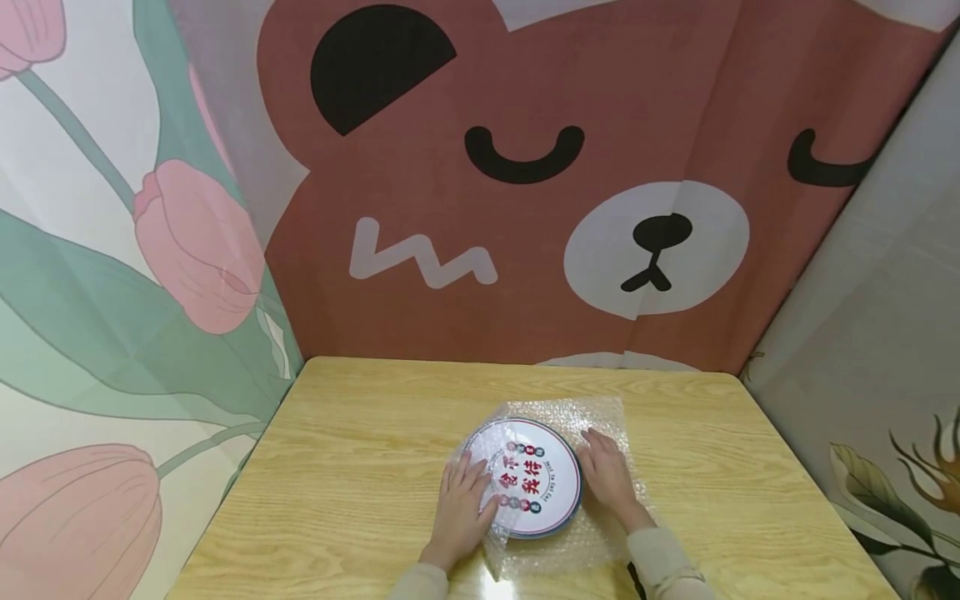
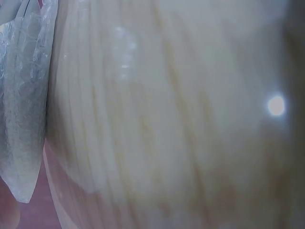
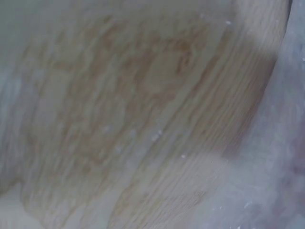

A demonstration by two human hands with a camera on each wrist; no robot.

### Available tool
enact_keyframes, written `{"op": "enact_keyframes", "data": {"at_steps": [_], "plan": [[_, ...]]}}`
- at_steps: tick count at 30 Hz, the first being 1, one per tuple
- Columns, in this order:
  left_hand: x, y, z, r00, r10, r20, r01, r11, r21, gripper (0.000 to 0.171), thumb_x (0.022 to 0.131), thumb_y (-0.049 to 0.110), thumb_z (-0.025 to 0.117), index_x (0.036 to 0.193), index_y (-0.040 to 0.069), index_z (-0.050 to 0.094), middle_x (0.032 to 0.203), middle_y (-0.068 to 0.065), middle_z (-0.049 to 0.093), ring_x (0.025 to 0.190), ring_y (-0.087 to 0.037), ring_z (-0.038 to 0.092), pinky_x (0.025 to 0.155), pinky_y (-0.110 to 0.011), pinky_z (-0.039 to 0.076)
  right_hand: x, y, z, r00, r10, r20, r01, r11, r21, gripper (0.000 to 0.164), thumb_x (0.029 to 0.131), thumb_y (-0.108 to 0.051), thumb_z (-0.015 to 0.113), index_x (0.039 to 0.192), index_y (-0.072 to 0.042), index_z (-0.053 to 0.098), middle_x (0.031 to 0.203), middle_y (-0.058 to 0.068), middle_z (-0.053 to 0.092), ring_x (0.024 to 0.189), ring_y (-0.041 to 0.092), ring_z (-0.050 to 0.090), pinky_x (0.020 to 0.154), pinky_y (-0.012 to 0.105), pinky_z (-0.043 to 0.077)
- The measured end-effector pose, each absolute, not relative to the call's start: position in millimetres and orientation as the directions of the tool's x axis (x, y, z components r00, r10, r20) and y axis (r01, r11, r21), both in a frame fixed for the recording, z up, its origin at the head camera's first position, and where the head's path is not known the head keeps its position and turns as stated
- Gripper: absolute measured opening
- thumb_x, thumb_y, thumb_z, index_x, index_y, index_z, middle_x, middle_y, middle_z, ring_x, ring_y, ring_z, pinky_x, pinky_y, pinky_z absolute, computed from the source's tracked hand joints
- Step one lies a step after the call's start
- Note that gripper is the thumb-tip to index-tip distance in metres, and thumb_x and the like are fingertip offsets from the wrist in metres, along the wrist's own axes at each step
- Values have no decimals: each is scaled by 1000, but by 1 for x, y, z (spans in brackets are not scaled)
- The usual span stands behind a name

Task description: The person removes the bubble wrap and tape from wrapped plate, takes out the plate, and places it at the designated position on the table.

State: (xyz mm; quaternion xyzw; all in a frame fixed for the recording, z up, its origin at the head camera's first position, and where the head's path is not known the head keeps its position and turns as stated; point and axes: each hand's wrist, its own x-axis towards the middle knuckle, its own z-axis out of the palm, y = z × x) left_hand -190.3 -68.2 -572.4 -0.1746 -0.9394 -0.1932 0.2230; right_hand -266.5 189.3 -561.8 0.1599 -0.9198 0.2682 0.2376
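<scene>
A round white plate (image 1: 555,492) with a blue rim and red lettering lies on a sheet of bubble wrap (image 1: 588,546). The wrap's left side is folded over the plate's left part. My left hand (image 1: 462,510) rests on that fold with its fingers spread. At the plate's right edge, my right hand (image 1: 609,477) lies over the wrap, its fingers extended and holding nothing. From the left wrist, the wrapped edge (image 2: 24,105) shows several thin layers. The right wrist view is blurred, with hazy wrap (image 3: 279,176) along its right side.
Everything sits on a light wood-grain table (image 1: 360,467), near its front edge. Behind the table hangs a cloth (image 1: 525,317) printed with a bear's face. A tulip-patterned cloth (image 1: 97,333) borders the left side, and a grey printed one (image 1: 862,333) the right.
</scene>
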Motion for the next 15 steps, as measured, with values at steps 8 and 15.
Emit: {"op": "enact_keyframes", "data": {"at_steps": [8, 15], "plan": [[-190, -68, -572, -845, 234, 482, 405, 867, 290, 38, 86, 37, 50, 108, 9, 63, 125, -6, 50, 130, -28, 24, 103, -51, 13, -264, 186, -562, -827, -175, 534, -439, 795, -420, 30, 86, -10, 53, 110, 8, 56, 113, 26, 54, 106, 42, 48, 91, 51, 35], [-190, -69, -574, -840, 236, 488, 407, 870, 279, 38, 86, 37, 50, 108, 9, 63, 125, -5, 51, 129, -28, 24, 102, -52, 15, -262, 181, -561, -800, -198, 566, -486, 768, -418, 29, 84, -9, 56, 108, 7, 58, 112, 26, 54, 104, 41, 49, 89, 51, 37]]}}
